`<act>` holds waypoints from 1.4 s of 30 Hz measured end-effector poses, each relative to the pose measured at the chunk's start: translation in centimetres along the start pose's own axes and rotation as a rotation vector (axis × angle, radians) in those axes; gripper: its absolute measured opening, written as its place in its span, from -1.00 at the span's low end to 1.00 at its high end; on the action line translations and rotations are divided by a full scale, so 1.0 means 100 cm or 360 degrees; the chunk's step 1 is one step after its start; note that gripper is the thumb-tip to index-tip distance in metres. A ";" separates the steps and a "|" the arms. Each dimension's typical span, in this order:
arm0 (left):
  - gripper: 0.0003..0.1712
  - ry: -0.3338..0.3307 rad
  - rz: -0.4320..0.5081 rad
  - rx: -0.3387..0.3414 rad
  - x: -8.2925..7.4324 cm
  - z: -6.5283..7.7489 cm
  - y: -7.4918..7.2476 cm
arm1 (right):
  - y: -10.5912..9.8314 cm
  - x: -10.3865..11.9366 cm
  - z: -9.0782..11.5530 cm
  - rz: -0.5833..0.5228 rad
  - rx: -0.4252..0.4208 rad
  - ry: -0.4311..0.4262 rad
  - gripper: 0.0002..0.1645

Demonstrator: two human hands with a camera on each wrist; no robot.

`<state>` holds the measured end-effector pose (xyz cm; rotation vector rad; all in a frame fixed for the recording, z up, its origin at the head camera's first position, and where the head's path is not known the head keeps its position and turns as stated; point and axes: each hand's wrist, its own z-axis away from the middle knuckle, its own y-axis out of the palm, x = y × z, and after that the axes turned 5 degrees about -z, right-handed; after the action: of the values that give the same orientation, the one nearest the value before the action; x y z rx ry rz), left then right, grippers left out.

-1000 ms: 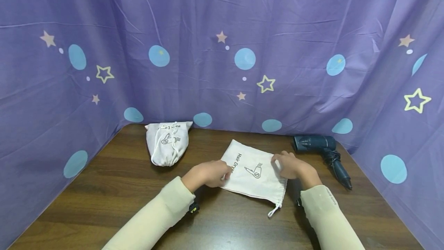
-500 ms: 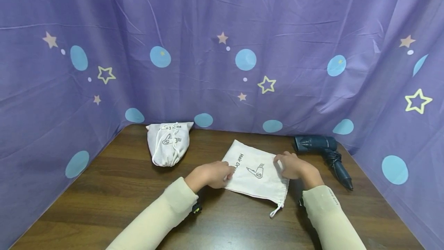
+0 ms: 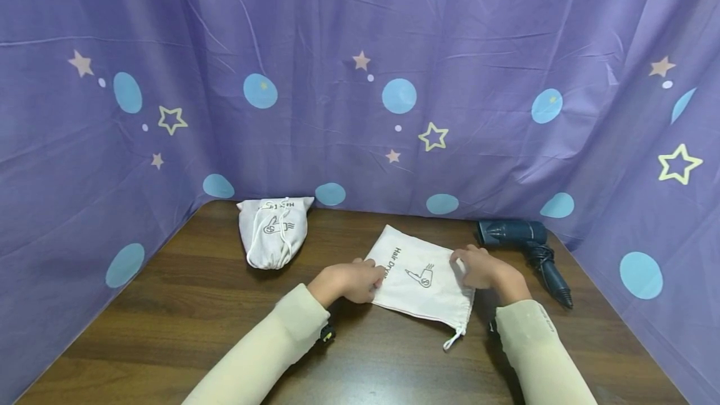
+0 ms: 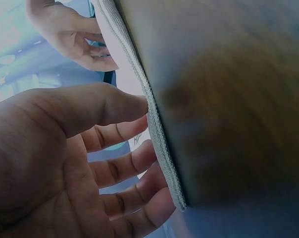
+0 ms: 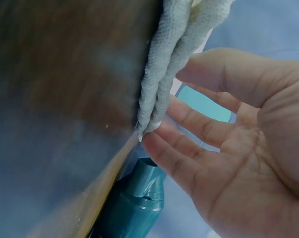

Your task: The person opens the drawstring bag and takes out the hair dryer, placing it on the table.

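A flat white drawstring bag (image 3: 419, 277), printed "Hair Dryer" with a dryer drawing, lies on the brown table. Its gathered mouth and cord loop (image 3: 454, 337) face right. At the bag's left edge, my left hand (image 3: 357, 280) touches the cloth; the left wrist view shows thumb and slightly bent fingertips against the hem (image 4: 157, 119). My right hand (image 3: 480, 267) rests on the mouth end. In the right wrist view its fairly straight fingers and thumb touch the rolled cloth (image 5: 162, 64). Whether either hand pinches the fabric is not plain.
A dark blue hair dryer (image 3: 509, 233) with its cord wound on the handle lies at the back right. A second, filled white drawstring bag (image 3: 274, 233) sits at the back left. Purple curtain (image 3: 337, 36) with stars and dots surrounds the table (image 3: 185, 292).
The flat bag has slid slightly to the right, and both hands have shifted right with it. The hair dryer and the filled bag have stayed in place.
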<state>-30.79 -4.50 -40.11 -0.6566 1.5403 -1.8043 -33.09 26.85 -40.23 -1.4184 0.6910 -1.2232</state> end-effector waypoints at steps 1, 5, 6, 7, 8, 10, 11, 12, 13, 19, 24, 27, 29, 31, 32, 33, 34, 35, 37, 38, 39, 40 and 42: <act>-0.87 0.0003 -0.0001 0.0000 0.000 -0.001 0.000 | -0.001 -0.001 0.000 -0.0001 0.0004 -0.0001 -0.39; -0.86 -0.0005 -0.0002 0.0015 -0.002 -0.006 -0.001 | -0.003 -0.006 0.002 -0.0011 0.0014 -0.0005 -0.40; -0.85 -0.0007 -0.0001 0.0017 -0.003 -0.007 -0.002 | -0.003 -0.007 0.002 -0.0009 0.0014 -0.0011 -0.40; -0.84 -0.0012 0.0001 0.0019 -0.004 -0.008 -0.002 | -0.003 -0.009 0.002 -0.0005 0.0014 -0.0018 -0.40; -0.84 -0.0017 0.0004 0.0021 -0.004 -0.009 -0.002 | -0.004 -0.010 0.003 -0.0007 0.0016 -0.0016 -0.40; -0.84 -0.0024 0.0010 0.0024 -0.006 -0.011 -0.003 | -0.004 -0.013 0.003 -0.0002 0.0022 -0.0016 -0.41; -0.84 -0.0025 0.0014 0.0027 -0.006 -0.011 -0.003 | -0.005 -0.015 0.003 -0.0004 0.0026 -0.0013 -0.40; -0.84 -0.0025 0.0020 0.0034 -0.007 -0.012 -0.003 | -0.005 -0.016 0.003 -0.0002 0.0030 -0.0013 -0.40; -0.84 -0.0029 0.0022 0.0039 -0.008 -0.012 -0.003 | -0.006 -0.017 0.003 -0.0003 0.0033 -0.0008 -0.39; -0.85 -0.0057 0.0008 0.0048 -0.010 -0.017 -0.003 | -0.008 -0.022 0.003 0.0008 0.0027 -0.0004 -0.37; -0.84 -0.0053 -0.0011 0.0042 -0.014 -0.023 -0.004 | -0.008 -0.026 0.005 0.0001 0.0050 0.0062 -0.38; -0.84 -0.0066 -0.0017 0.0046 -0.017 -0.028 -0.005 | -0.009 -0.028 0.006 -0.0008 0.0055 0.0117 -0.38; -0.84 -0.0076 -0.0023 0.0048 -0.019 -0.031 -0.005 | -0.010 -0.030 0.008 -0.0011 0.0053 0.0130 -0.38; -0.84 -0.0080 -0.0038 0.0042 -0.021 -0.034 -0.005 | -0.011 -0.032 0.009 -0.0017 0.0045 0.0142 -0.37; -0.84 -0.0077 -0.0047 0.0036 -0.021 -0.036 -0.005 | -0.011 -0.033 0.010 -0.0020 0.0042 0.0142 -0.37; -0.85 -0.0073 -0.0055 0.0032 -0.022 -0.038 -0.005 | -0.011 -0.035 0.010 -0.0024 0.0042 0.0145 -0.38; -0.85 -0.0071 -0.0057 0.0032 -0.023 -0.040 -0.005 | -0.011 -0.036 0.011 -0.0029 0.0044 0.0151 -0.38; -0.84 -0.0067 -0.0061 0.0030 -0.023 -0.041 -0.005 | -0.012 -0.038 0.011 -0.0031 0.0045 0.0159 -0.38; -0.84 -0.0067 -0.0053 0.0030 -0.024 -0.044 -0.006 | -0.012 -0.041 0.012 -0.0046 0.0051 0.0187 -0.38; -0.84 -0.0066 -0.0048 0.0032 -0.025 -0.045 -0.007 | -0.012 -0.042 0.012 -0.0048 0.0053 0.0198 -0.38; -0.84 -0.0067 -0.0042 0.0035 -0.025 -0.046 -0.007 | -0.013 -0.043 0.013 -0.0049 0.0055 0.0208 -0.37; -0.84 -0.0067 -0.0038 0.0039 -0.025 -0.047 -0.008 | -0.013 -0.044 0.013 -0.0047 0.0055 0.0216 -0.37; -0.84 -0.0069 -0.0033 0.0044 -0.026 -0.050 -0.009 | -0.013 -0.046 0.014 -0.0045 0.0054 0.0231 -0.37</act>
<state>-32.90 0.80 -40.02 -0.6961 1.4824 -1.8118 -33.43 31.79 -40.16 -1.3247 0.7475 -1.3641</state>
